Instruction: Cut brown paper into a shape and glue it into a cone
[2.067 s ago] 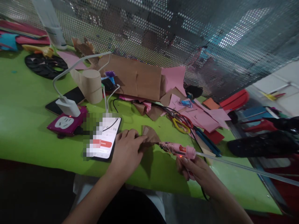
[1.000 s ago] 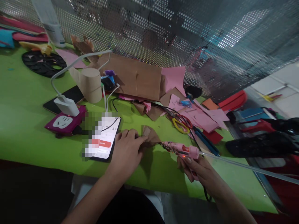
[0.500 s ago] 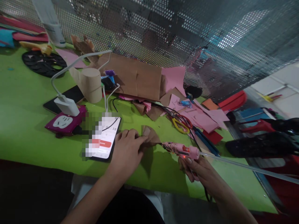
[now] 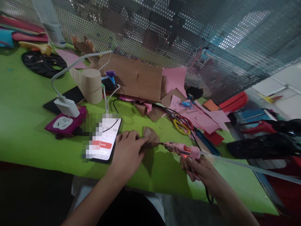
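**My left hand (image 4: 128, 149) and right hand (image 4: 201, 171), holding a brown paper piece (image 4: 151, 135) and a pink glue gun (image 4: 182, 149)**

The brown paper piece, fan-shaped, is projecting from beneath my left fingers toward my right hand. I am pinching its near end with the left hand; the thumb's contact with it is hidden. My right hand is gripping the handle of the pink glue gun, whose nozzle is pointing at the paper's edge; I cannot tell whether nozzle and paper are touching. An orange light is glowing on the gun's side, and a clear glue stick (image 4: 246, 168) is extending from its rear, rightward past my right hand. Just left of my left hand, a phone (image 4: 110, 138) is lying lit on the green table (image 4: 28, 144). Farther left, a purple power strip (image 4: 76, 123) is bearing a white charger (image 4: 67, 107). Beyond my left hand, a brown paper package (image 4: 137, 78) is resting against the mesh; beyond my right, pink paper scraps (image 4: 204, 121) are lying heaped.
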The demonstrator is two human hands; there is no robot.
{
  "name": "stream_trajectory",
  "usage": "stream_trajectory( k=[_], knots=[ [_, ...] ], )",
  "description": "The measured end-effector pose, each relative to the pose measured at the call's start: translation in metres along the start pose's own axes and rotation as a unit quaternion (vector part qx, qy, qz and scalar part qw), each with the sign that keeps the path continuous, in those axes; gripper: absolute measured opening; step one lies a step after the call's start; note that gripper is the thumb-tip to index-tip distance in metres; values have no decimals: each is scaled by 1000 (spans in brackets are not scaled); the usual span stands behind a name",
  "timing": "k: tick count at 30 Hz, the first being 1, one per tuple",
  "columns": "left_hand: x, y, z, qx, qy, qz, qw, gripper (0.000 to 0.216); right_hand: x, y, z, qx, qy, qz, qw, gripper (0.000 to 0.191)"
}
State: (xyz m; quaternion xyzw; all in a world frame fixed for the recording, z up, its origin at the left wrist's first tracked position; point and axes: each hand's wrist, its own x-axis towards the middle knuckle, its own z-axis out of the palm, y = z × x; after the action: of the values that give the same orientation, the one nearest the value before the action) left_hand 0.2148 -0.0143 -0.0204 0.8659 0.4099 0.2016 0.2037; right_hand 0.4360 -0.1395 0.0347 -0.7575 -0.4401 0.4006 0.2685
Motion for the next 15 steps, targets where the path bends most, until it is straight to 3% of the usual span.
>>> stream_trajectory(
  k=[8,15],
  knots=[
    [0,0,1,-1,5,7,1000,30,5,10,-2,39,-7,23,999,50],
    [1,0,0,4,2,2,1000,31,2,3,-2,49,1,16,999,49]
  ],
)
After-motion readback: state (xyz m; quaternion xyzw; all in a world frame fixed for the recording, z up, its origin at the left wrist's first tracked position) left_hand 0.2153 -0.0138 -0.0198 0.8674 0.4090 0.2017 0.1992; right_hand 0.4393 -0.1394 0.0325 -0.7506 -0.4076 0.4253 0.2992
